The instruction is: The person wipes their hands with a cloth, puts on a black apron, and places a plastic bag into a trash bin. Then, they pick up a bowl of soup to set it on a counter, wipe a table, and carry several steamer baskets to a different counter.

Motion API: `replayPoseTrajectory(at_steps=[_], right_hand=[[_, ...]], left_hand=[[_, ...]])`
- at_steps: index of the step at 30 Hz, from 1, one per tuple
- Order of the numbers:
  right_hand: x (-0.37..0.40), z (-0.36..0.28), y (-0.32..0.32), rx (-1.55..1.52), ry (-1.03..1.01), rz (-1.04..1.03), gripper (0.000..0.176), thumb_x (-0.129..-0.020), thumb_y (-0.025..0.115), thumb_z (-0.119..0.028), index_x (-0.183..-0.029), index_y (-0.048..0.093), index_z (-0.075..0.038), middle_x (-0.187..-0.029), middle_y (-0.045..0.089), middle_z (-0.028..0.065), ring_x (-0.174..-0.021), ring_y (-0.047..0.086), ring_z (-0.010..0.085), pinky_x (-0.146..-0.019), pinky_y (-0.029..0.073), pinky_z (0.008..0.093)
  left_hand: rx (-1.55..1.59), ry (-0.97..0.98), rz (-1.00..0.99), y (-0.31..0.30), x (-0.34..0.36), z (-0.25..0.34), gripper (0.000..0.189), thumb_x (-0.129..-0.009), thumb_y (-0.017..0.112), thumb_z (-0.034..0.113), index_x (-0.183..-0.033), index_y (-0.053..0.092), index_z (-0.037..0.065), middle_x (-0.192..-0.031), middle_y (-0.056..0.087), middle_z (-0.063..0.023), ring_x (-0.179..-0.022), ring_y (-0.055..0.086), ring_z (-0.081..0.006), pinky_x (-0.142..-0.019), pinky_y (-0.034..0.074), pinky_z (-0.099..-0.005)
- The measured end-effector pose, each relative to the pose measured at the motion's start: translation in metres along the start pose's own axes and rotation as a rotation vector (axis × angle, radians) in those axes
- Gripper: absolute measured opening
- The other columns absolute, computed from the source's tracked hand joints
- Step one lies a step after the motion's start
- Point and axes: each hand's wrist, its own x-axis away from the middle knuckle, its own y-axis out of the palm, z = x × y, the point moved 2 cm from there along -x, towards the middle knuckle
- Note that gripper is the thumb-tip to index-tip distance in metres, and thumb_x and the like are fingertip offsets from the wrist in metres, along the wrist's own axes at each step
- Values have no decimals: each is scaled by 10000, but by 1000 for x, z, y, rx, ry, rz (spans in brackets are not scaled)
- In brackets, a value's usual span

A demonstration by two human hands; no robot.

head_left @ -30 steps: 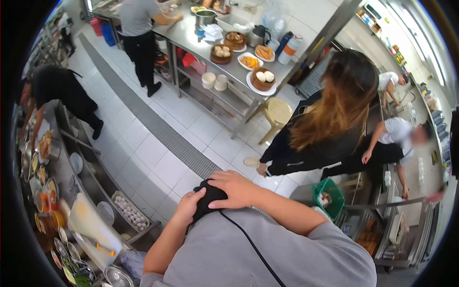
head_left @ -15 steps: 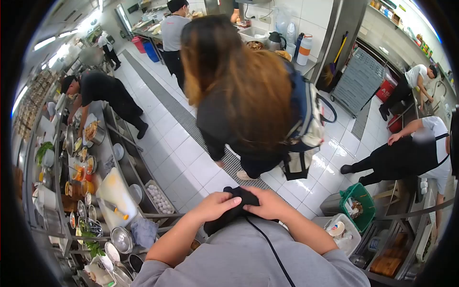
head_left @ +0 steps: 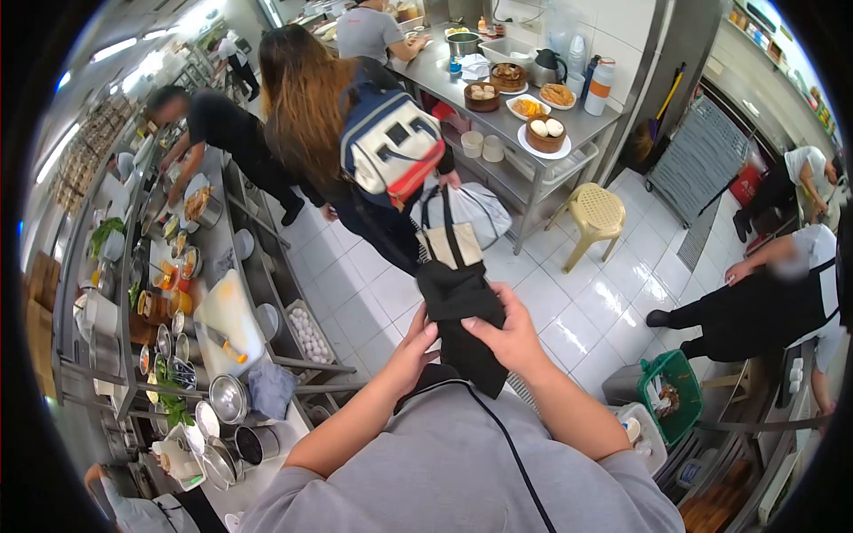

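Both of my hands hold a black cloth in front of my chest. My left hand grips its left edge, thumb on top. My right hand has its fingers behind the cloth and its thumb pressed on the front. Part of the cloth hangs down between the hands over a black cord that runs down my grey shirt. Just beyond the cloth, a person with a backpack carries a white and beige bag.
A steel table holds steamer baskets and plates; a yellow stool stands before it. At left runs a counter with a cutting board. A green bin is at lower right. Several people stand around.
The backpack wearer has moved away to the left, bringing the steel table and stool into view. The black cloth, bunched earlier, now hangs longer, and my hands have shifted along it.
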Motion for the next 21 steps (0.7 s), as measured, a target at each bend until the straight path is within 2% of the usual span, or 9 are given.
replayPoseTrajectory(at_steps=[2, 4, 6, 7, 9, 12, 16, 18, 21], right_hand=[[-9, 6, 11, -232, 138, -228, 450, -915, 750, -104, -1317, 578, 2, -1156, 681, 65, -1080, 630, 147, -965, 501, 317], [-25, 35, 9, -242, 210, -260, 470, -912, 765, -141, -1321, 579, -3, -1180, 668, 64, -1096, 627, 154, -992, 489, 319], [-47, 55, 2, 522, -260, -56, 492, -930, 752, -211, -1337, 573, 1, -1232, 657, 85, -1106, 632, 177, -1009, 486, 326], [-55, 57, 3, 530, -259, -58, 492, -930, 752, -211, -1337, 573, 1, -1232, 657, 85, -1106, 632, 177, -1009, 486, 326], [-72, 61, 8, -126, 171, -121, 572, -952, 731, -342, -1373, 559, 5, -1308, 628, 118, -1176, 618, 200, -1019, 502, 343], [-90, 66, -7, -333, 600, -131, 590, -945, 740, -348, -1366, 560, 24, -1294, 640, 140, -1164, 632, 222, -1004, 521, 357], [-127, 63, -41, -290, 577, 21, 530, -957, 733, -296, -1338, 566, 32, -1260, 660, 143, -1116, 657, 246, -977, 546, 388], [-143, 54, -52, -295, 517, 116, 499, -962, 729, -269, -1328, 574, 32, -1256, 664, 140, -1109, 661, 243, -971, 548, 384], [-163, 42, -71, -283, 179, 372, 367, -984, 678, -152, -1297, 595, 20, -1238, 672, 128, -1110, 662, 239, -979, 540, 380]], left_hand=[[294, 86, -118, -3, -14, -11, 809, -971, 567, 603, -1547, 370, 70, -1542, 468, -129, -1430, 448, -264, -1155, 384, -445], [371, 11, -228, -8, -16, -11, 810, -968, 562, 616, -1541, 380, 73, -1546, 467, -106, -1428, 448, -262, -1172, 378, -460], [463, 47, -240, -5, -23, -5, 876, -937, 621, 616, -1522, 380, 11, -1498, 507, -130, -1384, 489, -271, -1166, 381, -438], [470, 49, -244, -6, -32, -5, 876, -937, 621, 616, -1522, 380, 11, -1498, 507, -130, -1384, 489, -271, -1166, 381, -438], [481, 52, -234, -12, -53, -4, 830, -969, 590, 590, -1518, 384, 2, -1494, 514, -129, -1369, 503, -267, -1159, 394, -432], [415, -32, -222, -19, -99, -11, 735, -1035, 489, 549, -1541, 374, 28, -1527, 486, -122, -1410, 460, -272, -1180, 368, -438], [-312, 450, -56, -16, -169, 27, 603, -1028, 570, 418, -1483, 470, 36, -1447, 517, -171, -1341, 493, -300, -1132, 394, -412], [-269, 389, -119, -14, -206, 46, 691, -980, 647, 450, -1520, 430, 78, -1437, 507, -181, -1352, 471, -317, -1123, 392, -417], [81, -265, -217, 10, -222, 85, 692, -945, 721, 391, -1489, 454, 57, -1437, 526, -172, -1332, 507, -271, -1049, 466, -385]])
